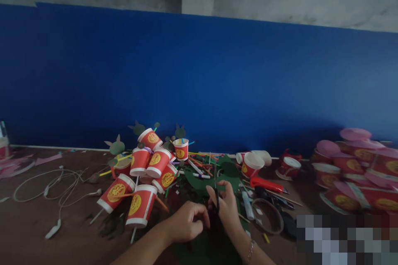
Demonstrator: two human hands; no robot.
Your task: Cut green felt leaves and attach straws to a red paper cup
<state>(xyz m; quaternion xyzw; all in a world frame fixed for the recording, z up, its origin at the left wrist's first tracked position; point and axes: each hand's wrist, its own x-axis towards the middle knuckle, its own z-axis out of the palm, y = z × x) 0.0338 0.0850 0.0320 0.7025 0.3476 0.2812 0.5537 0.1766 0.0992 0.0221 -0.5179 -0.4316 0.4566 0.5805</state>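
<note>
My right hand (226, 207) is closed round a pair of scissors (215, 176), its black handles at my fingers and its narrow blades aimed away from me. Beside it on the left, my left hand (190, 221) has its fingers curled together; whatever they may pinch is hidden or too dark to make out. Dark green paper (230, 168) lies beyond and beneath both hands. To the left, red paper cups (141, 207) with yellow round emblems are heaped, some with sticks or straws and grey-green animal-shaped cutouts (117, 146).
White earphones (54, 229) trail across the brown tabletop (25, 219) at left. Right of my hands lie a red-handled tool (267, 184), a tape roll (268, 215) and a glue tube (248, 205). Further right are red cups with pink paper discs (356, 133). A blue panel (199, 78) stands behind.
</note>
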